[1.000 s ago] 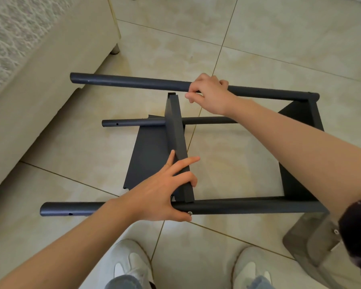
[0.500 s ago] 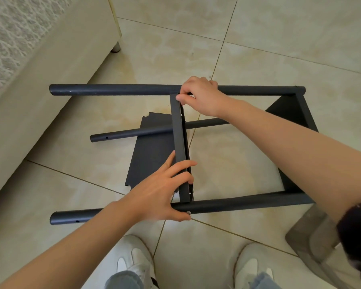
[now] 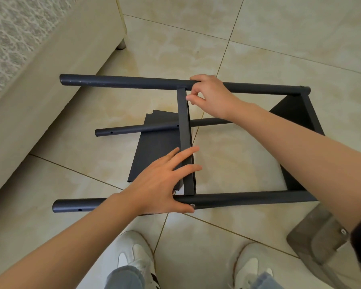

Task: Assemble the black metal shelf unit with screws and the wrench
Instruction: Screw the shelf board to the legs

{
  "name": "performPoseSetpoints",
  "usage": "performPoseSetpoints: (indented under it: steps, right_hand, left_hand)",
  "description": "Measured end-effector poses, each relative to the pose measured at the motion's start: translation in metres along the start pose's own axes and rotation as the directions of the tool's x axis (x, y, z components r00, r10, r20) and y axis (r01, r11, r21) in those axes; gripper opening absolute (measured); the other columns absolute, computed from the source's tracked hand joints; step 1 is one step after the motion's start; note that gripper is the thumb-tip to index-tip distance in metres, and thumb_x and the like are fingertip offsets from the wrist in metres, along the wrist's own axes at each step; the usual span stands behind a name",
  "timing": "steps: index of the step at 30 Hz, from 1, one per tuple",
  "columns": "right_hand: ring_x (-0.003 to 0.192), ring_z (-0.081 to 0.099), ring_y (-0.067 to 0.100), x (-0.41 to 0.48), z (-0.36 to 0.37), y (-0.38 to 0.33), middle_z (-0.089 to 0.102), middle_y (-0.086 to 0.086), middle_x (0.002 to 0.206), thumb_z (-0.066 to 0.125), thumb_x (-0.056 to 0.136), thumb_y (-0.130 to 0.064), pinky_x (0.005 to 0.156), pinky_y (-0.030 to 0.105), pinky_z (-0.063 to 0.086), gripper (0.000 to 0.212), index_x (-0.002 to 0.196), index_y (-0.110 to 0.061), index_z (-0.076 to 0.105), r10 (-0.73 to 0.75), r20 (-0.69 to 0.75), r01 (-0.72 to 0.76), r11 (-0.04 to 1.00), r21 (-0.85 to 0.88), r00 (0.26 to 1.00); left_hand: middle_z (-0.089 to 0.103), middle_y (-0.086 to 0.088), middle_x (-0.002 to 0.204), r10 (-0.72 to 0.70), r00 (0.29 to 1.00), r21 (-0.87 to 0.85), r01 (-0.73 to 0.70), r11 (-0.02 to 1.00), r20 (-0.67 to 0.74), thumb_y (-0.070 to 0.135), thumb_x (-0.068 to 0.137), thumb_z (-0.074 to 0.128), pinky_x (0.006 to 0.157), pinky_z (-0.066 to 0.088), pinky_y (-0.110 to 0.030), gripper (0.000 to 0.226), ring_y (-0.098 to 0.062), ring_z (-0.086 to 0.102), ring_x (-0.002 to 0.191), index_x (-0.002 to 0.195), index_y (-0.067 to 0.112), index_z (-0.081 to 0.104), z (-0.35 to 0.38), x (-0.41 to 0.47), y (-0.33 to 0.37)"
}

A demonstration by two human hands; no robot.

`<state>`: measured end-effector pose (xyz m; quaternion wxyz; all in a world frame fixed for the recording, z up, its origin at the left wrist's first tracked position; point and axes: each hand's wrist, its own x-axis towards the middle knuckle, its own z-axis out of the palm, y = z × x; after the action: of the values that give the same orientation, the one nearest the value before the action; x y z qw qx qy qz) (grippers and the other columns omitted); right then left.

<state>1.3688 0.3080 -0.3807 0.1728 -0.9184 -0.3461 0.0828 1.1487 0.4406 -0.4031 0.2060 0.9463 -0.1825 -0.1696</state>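
**Black metal shelf unit** (image 3: 296,122): laid on its side on the tiled floor (image 3: 269,49), just in front of the person's feet.
**Middle shelf panel** (image 3: 184,140): within the last second swung from tilted to square between far post (image 3: 123,81) and near post (image 3: 248,198). Its far end is now brought against the far post, so it is judged nearly lined up for screwing.
**Left hand** (image 3: 165,184): laid flat, fingers spread across the panel's near end, thumb along the near post by a screw head (image 3: 192,205).
**Right hand** (image 3: 208,94): fingers curled over the far post, thumb set at the panel's edge.

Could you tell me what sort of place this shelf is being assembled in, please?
Probably a home living room: glossy beige floor tiles, a cream sofa on a short leg at the left, and the frame being built right on them.
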Motion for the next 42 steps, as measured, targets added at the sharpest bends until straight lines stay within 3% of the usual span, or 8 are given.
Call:
performPoseSetpoints:
  steps: [4,11,15,21,25,30,36,42]
  right_hand:
    - [0.139,0.034,0.026,-0.005,0.001,0.009,0.040,0.007,0.151,0.051,0.100,-0.033,0.114,0.036,0.023,0.029,0.099,-0.011,0.070,0.022,-0.039,-0.023,0.999,-0.027,0.999]
    - [0.126,0.038,0.025,-0.024,0.013,0.004,0.053,0.005,0.129,0.056,0.098,-0.028,0.100,0.020,0.024,0.024,0.088,-0.009,0.067,0.059,-0.264,-0.034,0.995,0.097,0.963]
    - [0.094,0.054,0.014,-0.044,0.025,-0.011,0.061,-0.003,0.091,0.053,0.099,-0.032,0.086,0.028,0.040,0.027,0.080,-0.017,0.065,0.255,-0.117,-0.212,0.933,0.290,0.960]
    - [0.104,0.063,0.024,-0.068,0.025,-0.044,0.061,0.001,0.108,0.053,0.101,-0.032,0.080,0.045,0.059,0.027,0.084,-0.013,0.064,0.315,0.359,-0.458,0.339,0.822,0.879]
    - [0.103,0.061,0.023,-0.071,0.024,-0.052,0.062,0.006,0.108,0.052,0.101,-0.030,0.072,0.036,0.061,0.026,0.084,-0.015,0.065,0.322,0.325,-0.444,0.438,0.781,0.889]
    - [0.085,0.054,0.007,-0.074,0.028,-0.063,0.056,-0.010,0.091,0.051,0.101,-0.031,0.064,0.028,0.057,0.027,0.086,-0.014,0.066,0.271,0.355,-0.446,0.553,0.703,0.895]
    - [0.077,0.051,0.006,-0.077,0.029,-0.065,0.054,-0.008,0.090,0.048,0.102,-0.031,0.057,0.023,0.051,0.030,0.082,-0.015,0.062,0.216,0.381,-0.437,0.513,0.739,0.899]
    - [0.068,0.058,0.005,-0.083,0.026,-0.064,0.055,0.000,0.087,0.050,0.102,-0.028,0.061,0.022,0.054,0.027,0.085,-0.011,0.062,0.171,0.412,-0.445,0.421,0.790,0.895]
  left_hand:
    - [-0.035,0.030,0.153,-0.166,0.986,-0.077,0.166,0.983,0.001,0.062,0.074,0.077,0.065,0.045,-0.012,0.113,-0.006,0.058,0.067,0.154,0.050,-0.003,0.000,-0.005,0.009]
    - [0.012,0.021,0.165,-0.400,0.917,-0.304,0.377,0.875,-0.013,0.053,0.072,0.083,0.105,0.048,-0.040,0.123,-0.017,0.054,0.126,0.156,0.044,-0.006,0.003,-0.005,0.007]
    - [0.039,0.022,0.154,-0.370,0.929,-0.251,0.361,0.898,0.013,0.057,0.074,0.080,0.082,0.057,-0.033,0.119,-0.013,0.055,0.073,0.156,0.044,-0.005,-0.001,0.000,0.005]
    - [0.066,0.009,0.112,-0.388,0.921,-0.190,0.381,0.905,-0.004,0.060,0.076,0.076,0.061,0.044,-0.022,0.109,-0.010,0.054,0.066,0.158,0.043,0.006,-0.003,-0.005,0.005]
    - [0.046,0.019,0.150,-0.327,0.940,-0.166,0.310,0.936,-0.092,0.057,0.079,0.074,0.081,0.046,-0.021,0.094,-0.016,0.060,0.109,0.155,0.044,0.021,-0.008,-0.010,0.011]
    - [0.045,0.023,0.149,-0.304,0.943,-0.173,0.280,0.944,-0.133,0.056,0.079,0.075,0.081,0.042,-0.017,0.090,-0.015,0.056,0.111,0.154,0.045,0.025,-0.008,-0.013,0.012]
    - [0.068,0.008,0.114,-0.300,0.937,-0.160,0.274,0.948,-0.176,0.057,0.077,0.077,0.064,0.036,-0.011,0.093,-0.002,0.049,0.062,0.154,0.043,0.027,-0.006,-0.021,0.017]
    - [0.069,0.013,0.083,-0.206,0.911,-0.034,0.208,0.978,-0.357,0.061,0.071,0.075,0.051,0.029,-0.006,0.084,-0.006,0.036,0.052,0.146,0.032,0.048,-0.003,-0.034,0.018]
